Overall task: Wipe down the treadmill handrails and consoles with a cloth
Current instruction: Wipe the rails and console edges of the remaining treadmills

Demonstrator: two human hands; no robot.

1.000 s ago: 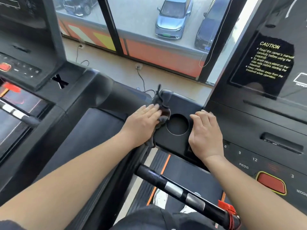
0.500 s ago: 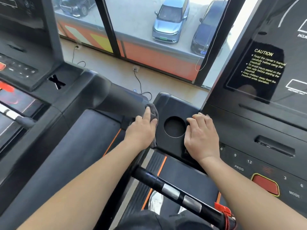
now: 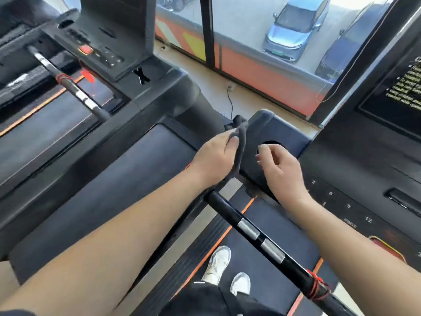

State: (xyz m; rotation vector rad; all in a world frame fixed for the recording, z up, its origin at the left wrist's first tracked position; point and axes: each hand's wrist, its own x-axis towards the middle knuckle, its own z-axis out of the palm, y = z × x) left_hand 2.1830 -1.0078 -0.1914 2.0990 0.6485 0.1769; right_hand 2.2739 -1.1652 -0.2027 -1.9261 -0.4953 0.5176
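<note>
My left hand (image 3: 215, 158) grips a dark grey cloth (image 3: 240, 142) against the left side of the black cup-holder corner (image 3: 271, 126) of the treadmill console. The cloth hangs down past my wrist toward the end of the black front handrail (image 3: 250, 231). My right hand (image 3: 279, 169) hovers over the round cup-holder hole (image 3: 270, 144), fingers loosely curled and holding nothing. The console panel (image 3: 355, 201) with numbered keys and a red button lies to the right.
A second treadmill stands at the left, with its own console (image 3: 100, 51) and handrail bar (image 3: 75, 87). Its padded side arm (image 3: 109, 179) runs under my left forearm. Windows (image 3: 262, 30) ahead show parked cars. My white shoes (image 3: 218, 263) stand on the belt.
My left hand has shifted with the cloth from the neighbouring arm onto the side of the cup-holder corner. My right hand has lifted off the console and curled. The view has swung left.
</note>
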